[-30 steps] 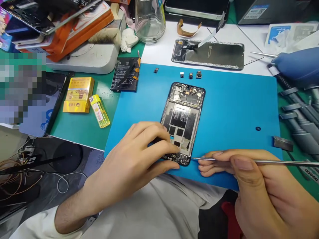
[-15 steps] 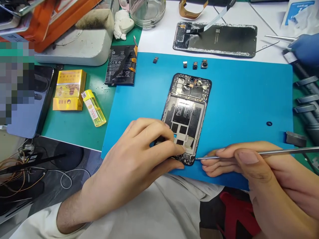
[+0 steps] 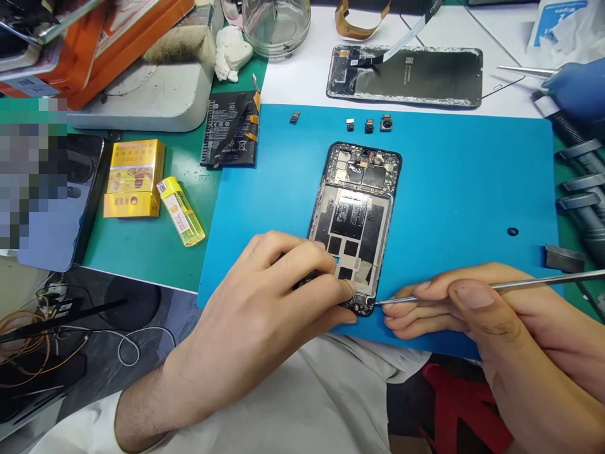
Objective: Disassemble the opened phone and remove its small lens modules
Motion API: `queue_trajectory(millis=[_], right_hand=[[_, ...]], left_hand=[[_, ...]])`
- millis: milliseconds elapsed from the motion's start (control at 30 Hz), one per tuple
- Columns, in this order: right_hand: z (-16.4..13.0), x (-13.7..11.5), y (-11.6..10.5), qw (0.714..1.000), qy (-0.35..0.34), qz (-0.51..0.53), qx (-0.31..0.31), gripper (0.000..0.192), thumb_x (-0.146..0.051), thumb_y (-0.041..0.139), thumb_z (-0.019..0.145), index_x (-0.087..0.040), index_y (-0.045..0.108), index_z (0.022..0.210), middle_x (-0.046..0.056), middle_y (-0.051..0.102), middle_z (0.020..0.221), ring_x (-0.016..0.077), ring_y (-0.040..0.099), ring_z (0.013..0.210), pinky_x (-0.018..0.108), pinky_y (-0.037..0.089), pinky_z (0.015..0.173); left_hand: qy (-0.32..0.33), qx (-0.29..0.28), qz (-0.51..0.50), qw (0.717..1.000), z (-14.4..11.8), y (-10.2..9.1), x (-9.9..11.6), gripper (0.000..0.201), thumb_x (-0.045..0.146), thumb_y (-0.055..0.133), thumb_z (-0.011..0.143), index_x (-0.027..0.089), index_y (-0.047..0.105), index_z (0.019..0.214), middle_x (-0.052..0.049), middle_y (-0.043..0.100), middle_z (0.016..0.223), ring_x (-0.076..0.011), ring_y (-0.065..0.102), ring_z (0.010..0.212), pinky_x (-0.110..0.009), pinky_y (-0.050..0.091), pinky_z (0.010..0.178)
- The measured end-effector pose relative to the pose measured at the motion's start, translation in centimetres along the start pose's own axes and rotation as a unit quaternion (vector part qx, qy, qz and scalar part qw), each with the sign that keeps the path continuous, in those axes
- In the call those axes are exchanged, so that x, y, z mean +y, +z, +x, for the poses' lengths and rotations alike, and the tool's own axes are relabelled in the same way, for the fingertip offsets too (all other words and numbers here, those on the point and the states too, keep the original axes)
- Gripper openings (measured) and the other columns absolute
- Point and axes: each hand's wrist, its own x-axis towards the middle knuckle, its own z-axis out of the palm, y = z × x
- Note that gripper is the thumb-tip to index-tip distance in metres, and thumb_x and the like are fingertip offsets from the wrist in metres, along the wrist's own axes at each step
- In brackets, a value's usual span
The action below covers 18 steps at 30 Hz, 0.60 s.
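Fingers pin the phone near the mat's front edge; right hand pinches tweezers.

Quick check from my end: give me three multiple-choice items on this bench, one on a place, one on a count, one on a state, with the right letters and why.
1. Where does the tip of the metal probe meet the opened phone?
A. its top edge
B. its bottom right corner
C. its left side

2. How many small loose camera modules lie on the blue mat above the phone?
A. two
B. four
C. six

3. How does the left hand stand?
A. lifted off the mat
B. pressing on the phone's lower end
C. holding the lighter

Answers: 1 B, the tip sits at that corner, held by the right hand. 2 B, one apart, three together. 3 B, fingers rest on the frame.
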Motion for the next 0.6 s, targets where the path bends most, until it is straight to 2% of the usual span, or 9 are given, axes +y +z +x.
queue_trajectory(millis=[167,400,533,600], right_hand=[[0.0,0.2,-0.2,0.998,0.061,0.016,-0.026,0.019,-0.034,0.072,0.109,-0.023,0.08,0.096,0.006,0.079,0.103,0.0247,0.083,0.084,0.033,0.075,0.071],[-0.7,0.4,-0.4,0.996,0.089,-0.003,-0.024,0.032,-0.047,0.069,0.111,-0.024,0.081,0.093,0.006,0.08,0.104,0.0241,0.083,0.087,0.031,0.075,0.076],[-0.4,-0.3,0.1,0.998,0.064,0.025,-0.014,0.032,-0.046,0.067,0.112,-0.023,0.082,0.095,0.004,0.08,0.095,0.0199,0.081,0.072,0.025,0.072,0.069],[-0.8,-0.5,0.3,0.997,0.031,0.058,0.027,0.029,-0.041,0.065,0.114,-0.024,0.082,0.097,0.004,0.079,0.094,0.0189,0.081,0.072,0.024,0.071,0.069]], left_hand=[[-0.001,-0.004,-0.006,1.0,0.0,0.1,-0.1,0.009,0.032,0.068,0.115,0.025,0.07,0.119,0.002,0.076,0.114,-0.0194,0.061,0.121,-0.037,0.044,0.111],[-0.003,0.006,-0.031,0.999,-0.1,0.1,-0.3,0.01,0.035,0.073,0.112,0.026,0.073,0.118,0.002,0.08,0.116,-0.0197,0.062,0.122,-0.037,0.047,0.108],[-0.014,0.017,-0.044,0.999,0.1,0.3,-0.4,0.011,0.033,0.077,0.109,0.026,0.074,0.117,0.002,0.08,0.114,-0.0198,0.063,0.119,-0.036,0.05,0.106],[-0.01,0.027,-0.037,0.999,0.1,0.3,-0.3,0.01,0.031,0.076,0.109,0.026,0.074,0.118,0.001,0.08,0.112,-0.0205,0.064,0.117,-0.035,0.052,0.104]])
